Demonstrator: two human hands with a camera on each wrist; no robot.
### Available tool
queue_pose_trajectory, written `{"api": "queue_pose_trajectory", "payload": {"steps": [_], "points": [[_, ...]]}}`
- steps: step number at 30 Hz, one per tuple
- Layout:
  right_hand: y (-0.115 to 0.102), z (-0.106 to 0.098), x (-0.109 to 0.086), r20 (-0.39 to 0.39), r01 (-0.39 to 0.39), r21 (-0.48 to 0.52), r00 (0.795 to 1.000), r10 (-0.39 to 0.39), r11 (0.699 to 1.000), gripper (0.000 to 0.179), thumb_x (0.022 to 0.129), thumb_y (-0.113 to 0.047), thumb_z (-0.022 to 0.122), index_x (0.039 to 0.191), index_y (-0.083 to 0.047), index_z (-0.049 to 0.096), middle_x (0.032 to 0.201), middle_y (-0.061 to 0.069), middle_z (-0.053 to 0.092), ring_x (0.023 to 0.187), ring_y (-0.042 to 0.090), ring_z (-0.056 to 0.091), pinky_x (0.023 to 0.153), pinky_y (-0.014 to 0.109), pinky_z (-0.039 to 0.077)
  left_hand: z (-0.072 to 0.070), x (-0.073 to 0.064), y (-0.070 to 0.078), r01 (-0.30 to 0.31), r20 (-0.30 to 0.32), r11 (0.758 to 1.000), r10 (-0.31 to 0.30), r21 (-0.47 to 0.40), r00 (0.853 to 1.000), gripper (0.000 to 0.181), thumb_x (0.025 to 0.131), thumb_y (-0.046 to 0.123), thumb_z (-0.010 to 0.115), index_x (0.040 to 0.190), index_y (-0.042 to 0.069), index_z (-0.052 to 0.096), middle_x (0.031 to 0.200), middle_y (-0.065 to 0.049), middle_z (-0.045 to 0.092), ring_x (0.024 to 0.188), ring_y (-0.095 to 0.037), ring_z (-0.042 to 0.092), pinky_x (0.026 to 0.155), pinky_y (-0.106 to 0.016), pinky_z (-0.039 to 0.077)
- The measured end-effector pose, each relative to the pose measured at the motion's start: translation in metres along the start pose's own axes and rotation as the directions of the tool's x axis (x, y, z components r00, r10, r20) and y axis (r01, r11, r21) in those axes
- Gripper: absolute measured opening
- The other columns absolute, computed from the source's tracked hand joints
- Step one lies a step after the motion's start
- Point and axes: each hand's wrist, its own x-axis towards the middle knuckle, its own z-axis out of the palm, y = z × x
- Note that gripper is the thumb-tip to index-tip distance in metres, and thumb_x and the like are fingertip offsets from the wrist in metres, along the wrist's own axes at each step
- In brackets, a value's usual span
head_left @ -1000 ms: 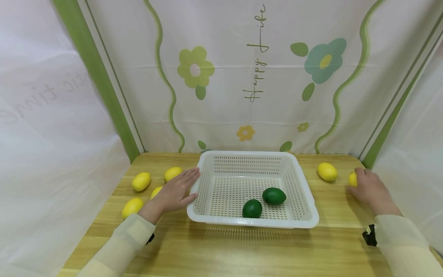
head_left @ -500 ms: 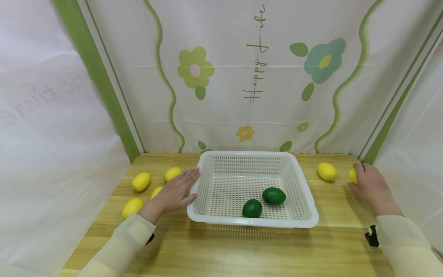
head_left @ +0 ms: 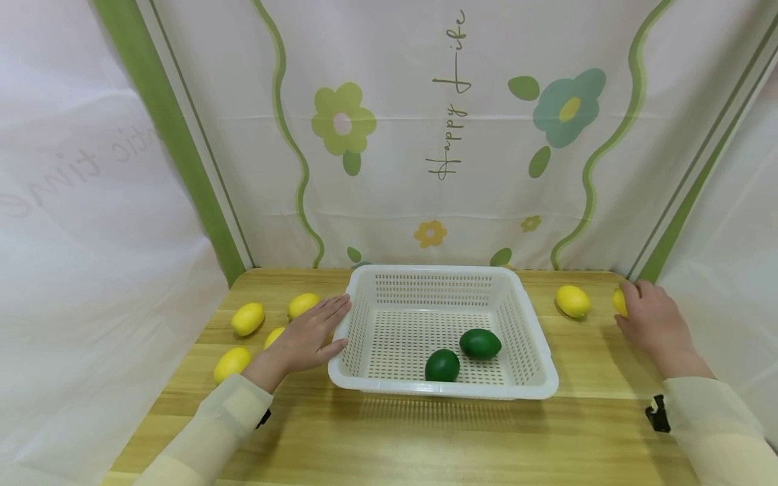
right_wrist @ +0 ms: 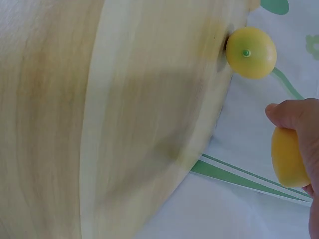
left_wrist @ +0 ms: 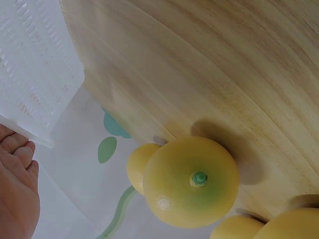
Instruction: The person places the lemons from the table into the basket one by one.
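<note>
My right hand (head_left: 658, 327) grips a yellow lemon (right_wrist: 288, 159) at the table's far right. In the right wrist view this lemon looks raised off the wood, with a shadow below; the palm side is mostly hidden. Another lemon (head_left: 573, 301) lies just left of that hand. Fingers straight, my left hand (head_left: 306, 337) rests against the left rim of a white plastic basket (head_left: 444, 389). Two dark green, lemon-shaped fruits (head_left: 480, 344) lie inside the basket toward its front right.
Several lemons (head_left: 248, 319) lie left of the basket, one partly behind the left hand; the left wrist view shows a lemon (left_wrist: 192, 181) close up. The wooden table (head_left: 425, 445) ends at a flower-printed curtain (head_left: 395, 169), with more white cloth at both sides.
My right hand, with the lemon in it, has shifted slightly up and to the right. The left hand and basket stay practically in place.
</note>
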Motion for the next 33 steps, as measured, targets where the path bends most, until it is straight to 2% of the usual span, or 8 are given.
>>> {"api": "queue_pose_trajectory", "payload": {"steps": [5,16,26,33], "points": [[0.000,-0.001,0.003,-0.068,0.043,-0.021,0.997,-0.044,0.999,0.076,0.052,0.006,0.083,0.117,0.019,0.045,0.099,0.038,0.045,0.082,0.056,0.047,0.066,0.063,0.042,-0.001,0.000,0.000,0.002,0.011,1.000,-0.002,-0.002,1.000,0.068,0.102,0.043,0.041,0.144,-0.009,0.037,0.150,-0.023,0.035,0.139,-0.036,0.033,0.114,-0.048,0.025],[-0.008,-0.009,0.012,-0.135,0.080,-0.060,0.987,-0.087,0.995,0.077,0.050,0.005,0.087,0.115,0.016,0.048,0.099,0.036,0.048,0.083,0.054,0.050,0.065,0.061,0.044,0.001,0.000,-0.002,-0.008,0.002,1.000,0.008,0.004,1.000,0.069,0.103,0.047,0.036,0.144,-0.009,0.038,0.150,-0.023,0.036,0.138,-0.036,0.034,0.113,-0.048,0.026],[-0.015,-0.019,0.019,-0.168,0.123,-0.076,0.977,-0.134,0.989,0.078,0.049,0.006,0.086,0.117,0.014,0.048,0.100,0.036,0.048,0.086,0.055,0.050,0.067,0.060,0.045,0.000,0.000,-0.002,0.001,0.018,1.000,-0.001,0.005,1.000,0.069,0.103,0.046,0.037,0.145,-0.009,0.037,0.151,-0.023,0.034,0.139,-0.035,0.032,0.114,-0.047,0.024],[-0.023,-0.026,0.024,-0.183,0.147,-0.073,0.970,-0.158,0.986,0.077,0.048,0.007,0.088,0.113,0.013,0.048,0.101,0.037,0.050,0.086,0.056,0.051,0.066,0.061,0.046,0.002,-0.001,-0.002,-0.007,-0.002,1.000,0.007,0.001,1.000,0.069,0.103,0.047,0.037,0.144,-0.009,0.037,0.150,-0.023,0.035,0.138,-0.035,0.034,0.113,-0.048,0.026]]}}
